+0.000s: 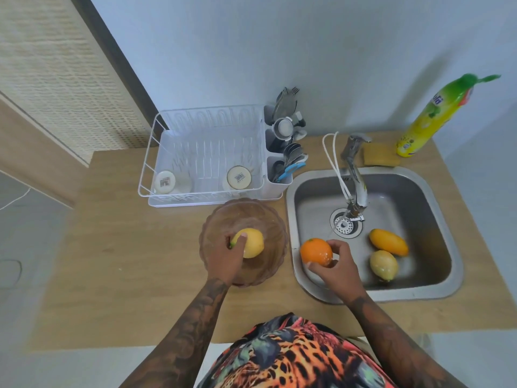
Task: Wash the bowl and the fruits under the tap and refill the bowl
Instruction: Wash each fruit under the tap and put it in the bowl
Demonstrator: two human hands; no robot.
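Left hand (228,261) reaches into the bowl (268,219), fingers curled round a yellow lemon (251,242) sitting inside it. The bowl, clear and pinkish, stands on the wooden counter (126,261) just left of the sink (444,287). Right hand (340,271) grips an orange (316,252) over the sink's near-left corner, right beside the thin stream running from the tap (356,180). Inside the sink lie an orange-yellow mango (389,242) and a pale green-yellow fruit (383,265), touching. Behind the bowl, left of the sink, a white dish rack (207,155).
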